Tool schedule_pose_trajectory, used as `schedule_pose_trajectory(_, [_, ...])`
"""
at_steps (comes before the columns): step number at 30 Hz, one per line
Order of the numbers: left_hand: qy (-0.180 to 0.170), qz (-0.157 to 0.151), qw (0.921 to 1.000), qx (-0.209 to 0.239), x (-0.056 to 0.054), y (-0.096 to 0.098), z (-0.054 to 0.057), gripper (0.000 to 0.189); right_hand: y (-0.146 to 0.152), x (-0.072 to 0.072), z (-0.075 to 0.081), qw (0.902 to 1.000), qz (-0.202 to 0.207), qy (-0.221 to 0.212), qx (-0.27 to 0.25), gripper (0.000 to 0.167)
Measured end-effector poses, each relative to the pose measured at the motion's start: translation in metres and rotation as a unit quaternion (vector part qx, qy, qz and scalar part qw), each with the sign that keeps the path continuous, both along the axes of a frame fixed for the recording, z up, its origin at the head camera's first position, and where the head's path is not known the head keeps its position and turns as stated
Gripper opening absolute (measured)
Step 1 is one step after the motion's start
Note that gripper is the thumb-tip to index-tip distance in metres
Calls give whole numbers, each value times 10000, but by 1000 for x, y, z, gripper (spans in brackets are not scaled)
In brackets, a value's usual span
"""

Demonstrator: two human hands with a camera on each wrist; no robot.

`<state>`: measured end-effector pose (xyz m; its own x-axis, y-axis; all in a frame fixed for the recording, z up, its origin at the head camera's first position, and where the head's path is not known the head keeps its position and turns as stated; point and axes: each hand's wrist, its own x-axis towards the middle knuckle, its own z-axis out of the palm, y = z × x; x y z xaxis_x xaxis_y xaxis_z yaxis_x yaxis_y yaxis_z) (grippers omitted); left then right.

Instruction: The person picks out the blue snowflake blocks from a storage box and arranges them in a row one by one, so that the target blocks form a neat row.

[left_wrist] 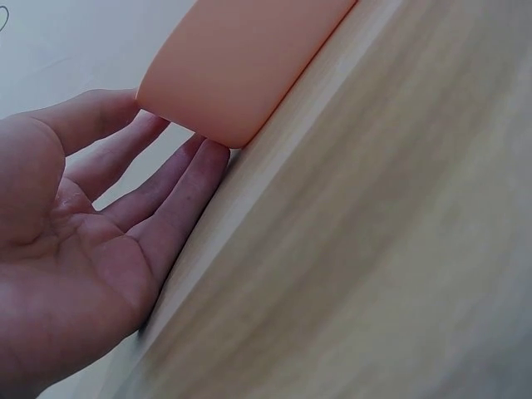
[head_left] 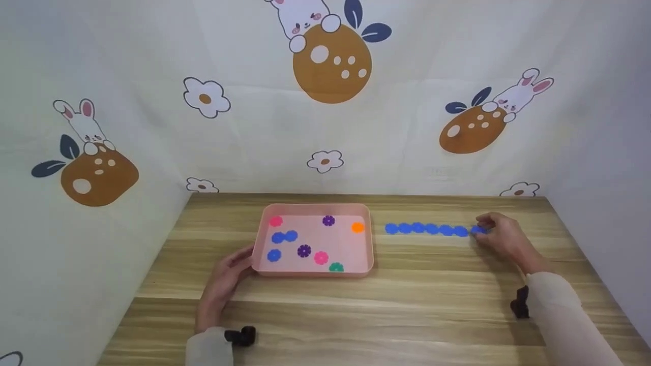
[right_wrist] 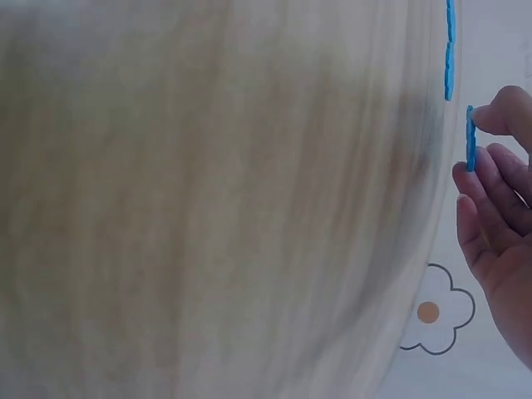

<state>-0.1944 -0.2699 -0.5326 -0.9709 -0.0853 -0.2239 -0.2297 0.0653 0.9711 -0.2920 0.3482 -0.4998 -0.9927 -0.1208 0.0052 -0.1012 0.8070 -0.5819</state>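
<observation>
My right hand pinches a blue notched plastic disc between thumb and fingertips. In the right wrist view that blue disc stands edge-on, slightly off the table and apart from the row. Several more blue discs form a row on the table, running left from it towards the tray. My left hand touches the left side of the pink tray. Seen from the left wrist, the fingers are fairly straight, their tips against the tray's corner.
Inside the tray lie two joined blue discs, a single blue disc, and pink, purple, orange and green ones. A patterned cloth hangs behind and beside the wooden table.
</observation>
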Motion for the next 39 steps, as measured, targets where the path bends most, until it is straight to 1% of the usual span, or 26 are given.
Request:
schedule_pose_trajectory(4, [13,-3,10000,46,0,0,-2,43,-1,-2,-3,9997,3,-207,126,42])
schedule_pose_trajectory(10, [-84,13,10000,-50,1,2,0,42,-1,-1,-8,9999,53,-94,89,42])
schedule_pose_trajectory(12, [-88,17,9999,-79,1,3,1,43,-1,-1,-9,9999,64,-120,47,42])
schedule_pose_trajectory(15, [-37,31,10000,-66,1,3,1,44,-1,0,-10,9999,99,-120,19,42])
schedule_pose_trajectory(21, [106,131,9998,78,1,2,0,43,0,1,-5,9999,104,107,26,42])
schedule_pose_trajectory(23, [142,172,9997,93,0,2,-1,42,1,1,-3,9999,83,24,98,41])
schedule_pose_trajectory(28, [122,126,9998,66,-3,3,0,43,4,1,-2,9987,15,-384,323,36])
schedule_pose_trajectory(30, [85,89,9999,37,-3,3,0,43,4,1,-2,9985,22,-403,370,35])
schedule_pose_trajectory(35, [76,129,9999,-65,0,2,3,43,-1,-2,-2,9988,48,-354,334,36])
schedule_pose_trajectory(39, [21,117,9999,-117,1,1,2,43,-7,-2,4,9990,-141,-405,157,41])
